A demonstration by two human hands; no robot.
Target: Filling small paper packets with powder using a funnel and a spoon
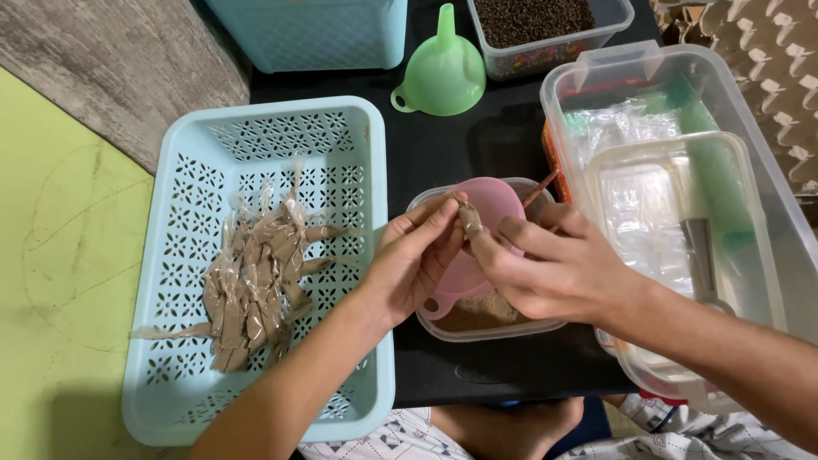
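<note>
A small brown-filled packet (469, 220) is pinched by both hands' fingers (443, 223) above a pink funnel (490, 209); a firm, level grip is best kept.

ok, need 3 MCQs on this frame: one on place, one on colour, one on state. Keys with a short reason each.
1. Where does the pile of small clear packets of brown powder lie?
A. in the light blue perforated plastic basket
B. in the large clear lidded tub
C. on the green floor mat

2. What colour is the plastic funnel standing upside down on the black table?
A. pink
B. green
C. blue

3. What are the left hand and right hand doing?
A. resting flat on the table
B. both gripping the basket rim
C. pinching one small packet between their fingertips

Key: 1 A, the packets lie on the basket's floor. 2 B, it is pale green, spout up. 3 C, both sets of fingertips meet on the packet above the pink funnel.
</note>
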